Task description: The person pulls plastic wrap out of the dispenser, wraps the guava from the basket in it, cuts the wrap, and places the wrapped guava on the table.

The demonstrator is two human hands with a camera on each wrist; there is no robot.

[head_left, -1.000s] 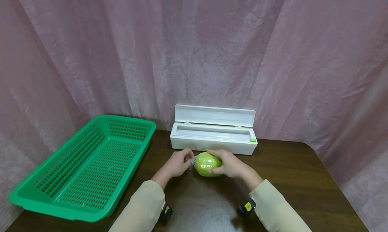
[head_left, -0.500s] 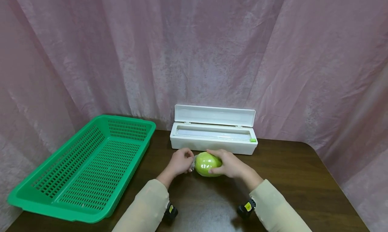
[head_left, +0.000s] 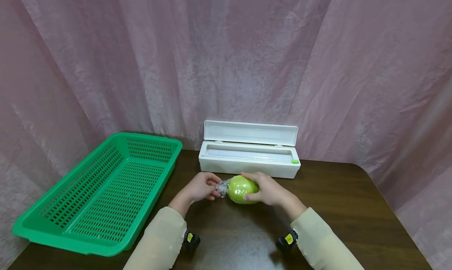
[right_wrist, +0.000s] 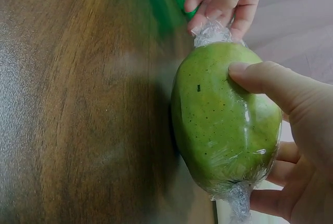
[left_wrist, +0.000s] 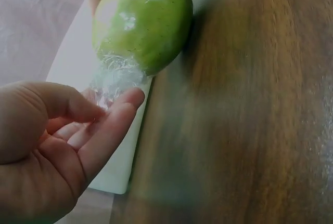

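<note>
A smooth green fruit (right_wrist: 223, 115) with small dark specks, mango-like in shape, is wrapped in clear cling film above the dark tabletop. My right hand (head_left: 268, 188) grips it from the right, thumb on the near side and fingers round the far side. At the fruit's left end the cling film (left_wrist: 118, 76) is bunched into a crinkled tail. My left hand (head_left: 200, 187) pinches that tail between thumb and fingers. A second twisted film end (right_wrist: 239, 200) shows at the opposite end of the fruit, beside my right hand's fingers.
Behind the fruit stands a white film dispenser box (head_left: 248, 168) with its lid raised, a roll inside and a small green slider (head_left: 294, 161). A green slotted basket (head_left: 128, 236) sits on the left of the brown wooden table (head_left: 339, 207). Pink curtains (head_left: 247, 54) hang behind.
My left hand turned at the film tail and has shifted slightly left, with the bunched film now showing more. My right hand keeps its hold on the fruit in the same place.
</note>
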